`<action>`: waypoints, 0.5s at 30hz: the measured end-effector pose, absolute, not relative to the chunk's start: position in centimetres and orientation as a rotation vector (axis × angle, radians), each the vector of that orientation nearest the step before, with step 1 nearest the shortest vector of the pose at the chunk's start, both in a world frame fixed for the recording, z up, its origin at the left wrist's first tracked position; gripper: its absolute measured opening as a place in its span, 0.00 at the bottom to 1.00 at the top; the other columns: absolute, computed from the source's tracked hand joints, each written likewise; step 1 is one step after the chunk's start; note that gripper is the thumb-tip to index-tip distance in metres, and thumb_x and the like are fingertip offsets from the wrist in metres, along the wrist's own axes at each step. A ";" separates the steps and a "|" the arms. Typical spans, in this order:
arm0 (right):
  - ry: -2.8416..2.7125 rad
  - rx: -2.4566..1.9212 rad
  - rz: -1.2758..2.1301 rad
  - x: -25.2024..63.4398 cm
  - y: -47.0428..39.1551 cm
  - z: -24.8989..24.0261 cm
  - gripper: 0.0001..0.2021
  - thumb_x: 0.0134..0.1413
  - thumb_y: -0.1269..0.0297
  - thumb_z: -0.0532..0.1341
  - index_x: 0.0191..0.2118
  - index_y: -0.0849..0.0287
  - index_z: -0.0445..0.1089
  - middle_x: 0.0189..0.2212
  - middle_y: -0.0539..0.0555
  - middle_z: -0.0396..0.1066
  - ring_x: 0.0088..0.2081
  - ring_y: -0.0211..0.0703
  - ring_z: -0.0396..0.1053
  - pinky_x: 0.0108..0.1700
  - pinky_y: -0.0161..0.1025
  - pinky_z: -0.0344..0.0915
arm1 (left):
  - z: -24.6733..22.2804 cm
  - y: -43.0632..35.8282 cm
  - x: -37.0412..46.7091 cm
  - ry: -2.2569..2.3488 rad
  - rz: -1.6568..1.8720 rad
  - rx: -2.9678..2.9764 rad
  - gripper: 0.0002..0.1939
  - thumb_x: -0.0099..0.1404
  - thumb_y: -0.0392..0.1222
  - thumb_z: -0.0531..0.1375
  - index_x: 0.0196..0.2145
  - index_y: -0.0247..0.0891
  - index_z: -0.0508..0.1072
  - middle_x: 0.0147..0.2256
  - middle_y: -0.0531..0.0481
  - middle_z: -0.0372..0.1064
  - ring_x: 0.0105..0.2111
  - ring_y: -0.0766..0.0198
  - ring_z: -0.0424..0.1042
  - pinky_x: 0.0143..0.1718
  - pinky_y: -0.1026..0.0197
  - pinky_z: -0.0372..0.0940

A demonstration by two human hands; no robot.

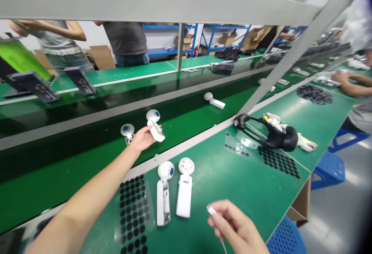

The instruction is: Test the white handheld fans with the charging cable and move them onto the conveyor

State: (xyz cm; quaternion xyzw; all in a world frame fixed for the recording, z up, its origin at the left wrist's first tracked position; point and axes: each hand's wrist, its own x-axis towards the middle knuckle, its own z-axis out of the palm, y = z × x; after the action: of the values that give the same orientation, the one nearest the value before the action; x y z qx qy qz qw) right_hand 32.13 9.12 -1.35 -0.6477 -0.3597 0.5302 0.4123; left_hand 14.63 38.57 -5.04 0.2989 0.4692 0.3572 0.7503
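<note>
Over the conveyor belt, my left hand is closed around the lower part of a white device with a ball-shaped head and a teal round face. Another such device lies on the belt just left of that hand, partly hidden by it. My right hand, above the green bench, pinches a small white plug with a metal tip, and a thin cable hangs below. Between my hands two more white devices lie side by side: one with its long body open, the other with a smooth closed body.
A sheet of black round pads lies left, a second one right. A black strapped headset and white gloves sit beyond. A slanted metal post crosses the belt. Co-workers stand opposite and far right.
</note>
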 end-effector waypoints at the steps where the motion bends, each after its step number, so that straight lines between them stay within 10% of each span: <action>1: -0.953 -1.586 1.352 31.5 9.5 -0.6 0.15 0.53 0.49 0.57 0.35 0.56 0.69 0.27 0.51 0.70 0.27 0.38 0.65 0.29 0.33 0.62 | -4.2 36.3 13.4 0.955 0.778 0.614 0.14 0.67 0.36 0.46 0.42 0.31 0.70 0.40 0.42 0.70 0.38 0.62 0.71 0.41 0.58 0.68; 15: -1.243 -1.206 1.479 22.6 8.6 3.3 0.05 0.56 0.62 0.57 0.33 0.59 0.64 0.25 0.48 0.69 0.26 0.34 0.64 0.29 0.33 0.62 | 1.4 13.4 7.6 0.851 0.806 0.467 0.31 0.58 0.64 0.52 0.33 0.29 0.74 0.23 0.44 0.70 0.20 0.62 0.69 0.21 0.63 0.65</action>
State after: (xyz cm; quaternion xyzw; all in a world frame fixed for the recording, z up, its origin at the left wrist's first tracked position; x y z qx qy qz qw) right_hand 22.59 8.57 3.34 -0.4809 -0.4956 0.5897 0.4188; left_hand 7.63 13.40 1.42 0.2181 0.3977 0.3770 0.8076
